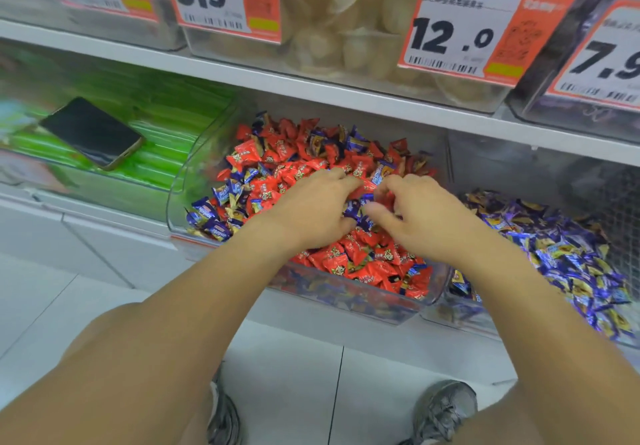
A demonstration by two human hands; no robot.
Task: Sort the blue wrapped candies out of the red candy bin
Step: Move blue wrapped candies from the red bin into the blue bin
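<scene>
A clear plastic bin (pixel 180 181) in the middle of the lower shelf holds a heap of red wrapped candies (pixel 360 254) with blue wrapped candies (pixel 214 216) mixed in, many at its left front corner. Both my hands are inside this bin. My left hand (pixel 311 209) lies palm down on the heap, fingers curled round a few blue candies (pixel 353 207). My right hand (pixel 419 212) is beside it, thumb and fingers pinching at the same small cluster of blue candies. To the right stands a second clear bin (pixel 446 309) filled with blue candies (pixel 561 254).
A dark phone (pixel 91 131) lies on the green packets (pixel 166 115) in the bin to the left. The white shelf above (pixel 311 88) carries clear bins with orange price tags (pixel 460 25). My shoes (pixel 446 410) stand on the white tiled floor below.
</scene>
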